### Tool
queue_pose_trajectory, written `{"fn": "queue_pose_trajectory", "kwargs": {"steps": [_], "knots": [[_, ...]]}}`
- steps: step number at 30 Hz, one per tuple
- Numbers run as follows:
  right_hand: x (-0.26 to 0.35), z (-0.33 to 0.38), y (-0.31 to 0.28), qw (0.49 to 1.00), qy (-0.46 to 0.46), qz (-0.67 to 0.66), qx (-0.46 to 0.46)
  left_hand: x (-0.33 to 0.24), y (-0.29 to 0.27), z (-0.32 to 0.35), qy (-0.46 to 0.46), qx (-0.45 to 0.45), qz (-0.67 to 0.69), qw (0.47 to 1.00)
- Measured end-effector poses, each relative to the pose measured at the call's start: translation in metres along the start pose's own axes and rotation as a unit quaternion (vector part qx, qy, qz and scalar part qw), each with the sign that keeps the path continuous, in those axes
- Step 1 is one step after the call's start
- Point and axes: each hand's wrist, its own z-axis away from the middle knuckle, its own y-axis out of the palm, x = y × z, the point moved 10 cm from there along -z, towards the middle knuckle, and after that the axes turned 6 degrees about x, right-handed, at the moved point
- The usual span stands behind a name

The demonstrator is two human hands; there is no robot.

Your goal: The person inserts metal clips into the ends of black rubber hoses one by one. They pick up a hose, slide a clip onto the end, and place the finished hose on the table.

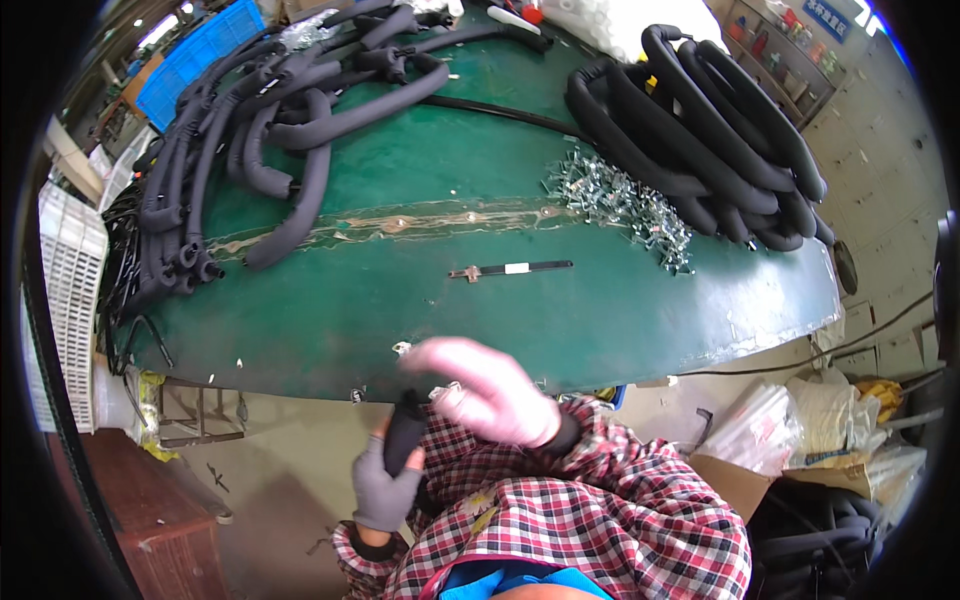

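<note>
My left hand, in a grey fingerless glove, grips a short black foam-covered tube just off the table's near edge. The tube stands roughly upright, and its lower part is hidden by the hand and sleeve. Above and right of it is my right hand, blurred by motion, so its fingers cannot be made out clearly. Beyond both hands a thin black strip tool with a copper-coloured end and a white label lies on the green table.
Grey foam-covered hoses are heaped at the far left, beside a blue crate. Small metal clips lie piled near coiled black foam hoses at the right. A white basket stands left; bagged goods sit right.
</note>
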Motion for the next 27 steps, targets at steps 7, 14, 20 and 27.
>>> {"fn": "queue_pose_trajectory", "kwargs": {"steps": [7, 14, 20, 27], "knots": [[-0.024, 0.023, -0.069, 0.991, 0.121, -0.038, -0.036, 0.024, -0.049, -0.024, -0.157, -0.080, 0.202, 0.963], [-0.031, 0.032, 0.194, 0.979, -0.086, -0.066, 0.170, 0.002, -0.095, 0.007, -0.122, -0.124, 0.263, 0.949], [-0.076, 0.033, 0.226, 0.988, 0.068, -0.024, 0.136, 0.010, -0.088, 0.025, -0.125, -0.183, 0.361, 0.906], [-0.093, 0.055, 0.215, 0.927, 0.173, -0.309, 0.123, -0.011, -0.050, 0.046, -0.003, -0.265, -0.017, 0.964]]}}
